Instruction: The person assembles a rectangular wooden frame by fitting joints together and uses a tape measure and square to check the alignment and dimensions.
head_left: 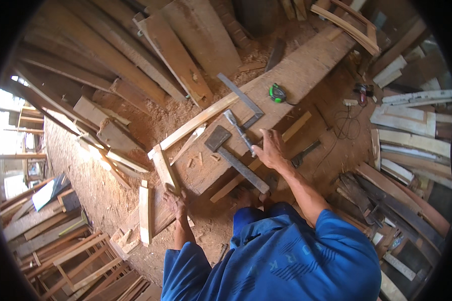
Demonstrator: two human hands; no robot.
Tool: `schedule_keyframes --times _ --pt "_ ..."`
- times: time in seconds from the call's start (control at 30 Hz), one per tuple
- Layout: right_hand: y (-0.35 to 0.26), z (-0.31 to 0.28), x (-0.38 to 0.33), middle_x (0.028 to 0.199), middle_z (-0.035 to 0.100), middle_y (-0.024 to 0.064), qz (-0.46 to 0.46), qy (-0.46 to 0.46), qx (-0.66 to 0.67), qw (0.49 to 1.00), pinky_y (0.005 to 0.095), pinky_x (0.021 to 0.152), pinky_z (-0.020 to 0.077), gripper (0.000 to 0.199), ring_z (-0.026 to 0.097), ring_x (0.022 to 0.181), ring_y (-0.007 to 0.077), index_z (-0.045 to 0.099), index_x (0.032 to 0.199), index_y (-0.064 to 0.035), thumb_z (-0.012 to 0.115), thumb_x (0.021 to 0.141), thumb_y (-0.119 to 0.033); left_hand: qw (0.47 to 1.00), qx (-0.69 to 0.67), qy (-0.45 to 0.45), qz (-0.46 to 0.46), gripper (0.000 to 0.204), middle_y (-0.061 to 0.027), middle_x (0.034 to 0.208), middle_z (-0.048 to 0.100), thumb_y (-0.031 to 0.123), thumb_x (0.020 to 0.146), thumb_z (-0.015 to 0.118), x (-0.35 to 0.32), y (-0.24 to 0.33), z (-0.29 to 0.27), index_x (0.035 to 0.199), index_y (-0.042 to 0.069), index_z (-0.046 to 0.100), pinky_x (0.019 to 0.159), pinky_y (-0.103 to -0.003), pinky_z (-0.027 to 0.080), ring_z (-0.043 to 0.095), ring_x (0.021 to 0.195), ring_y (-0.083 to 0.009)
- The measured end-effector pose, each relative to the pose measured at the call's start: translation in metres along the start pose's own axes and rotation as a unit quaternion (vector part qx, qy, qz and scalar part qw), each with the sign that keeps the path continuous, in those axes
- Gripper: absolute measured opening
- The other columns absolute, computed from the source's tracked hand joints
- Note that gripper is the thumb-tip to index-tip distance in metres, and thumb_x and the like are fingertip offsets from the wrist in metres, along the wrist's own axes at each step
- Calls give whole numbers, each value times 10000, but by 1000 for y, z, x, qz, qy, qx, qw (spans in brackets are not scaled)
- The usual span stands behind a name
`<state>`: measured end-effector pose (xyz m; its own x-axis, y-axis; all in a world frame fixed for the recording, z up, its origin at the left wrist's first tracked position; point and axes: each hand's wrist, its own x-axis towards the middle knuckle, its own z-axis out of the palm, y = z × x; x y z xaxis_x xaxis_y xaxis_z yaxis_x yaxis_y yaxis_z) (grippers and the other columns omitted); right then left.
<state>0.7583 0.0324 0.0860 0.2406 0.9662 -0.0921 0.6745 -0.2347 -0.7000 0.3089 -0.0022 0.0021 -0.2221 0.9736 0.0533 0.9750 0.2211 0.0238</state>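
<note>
My left hand (175,201) is closed around the near end of a short pale wooden strip (164,166), whose far end meets a long pale wooden strip (201,119) along the bench's far edge. Over the bench, my right hand (273,150) has thumb and fingers apart, with the thumb at the handle end of a chisel (240,131); whether they touch is unclear. A mallet (242,168) with a dark block head lies to the left of the chisel. Just beyond them rests a metal try square (243,100). A green and black tape measure (276,93) sits farther right.
The wooden bench (306,65) runs diagonally, with small chips on it. Another short wooden piece (145,214) lies left of my left hand. Boards (176,55) lean at the back. Wooden frames (80,266) and stacked timber (412,145) flank the sawdust-covered floor. A cable (344,125) lies at right.
</note>
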Motion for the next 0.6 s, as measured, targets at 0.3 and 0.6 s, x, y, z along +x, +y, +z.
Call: schedule_keyframes --times 0.3,0.6 --pt "-99 59 12 1537 201 319 72 -245 -232 939 582 1143 255 891 275 1383 488 341 1483 -93 770 788 -450 998 -52 -9 -26 875 -215 1209 516 404 774 736 -4 -3 -1 1473 69 329 978 -509 378 485 1114 -391" --pt "-94 100 -14 1283 425 254 68 -180 -255 948 514 962 476 552 460 1179 466 528 1232 -51 761 759 -215 992 -125 33 -2 883 -213 1199 501 354 762 757 -5 -8 -2 1472 68 317 979 -536 357 456 1115 -397"
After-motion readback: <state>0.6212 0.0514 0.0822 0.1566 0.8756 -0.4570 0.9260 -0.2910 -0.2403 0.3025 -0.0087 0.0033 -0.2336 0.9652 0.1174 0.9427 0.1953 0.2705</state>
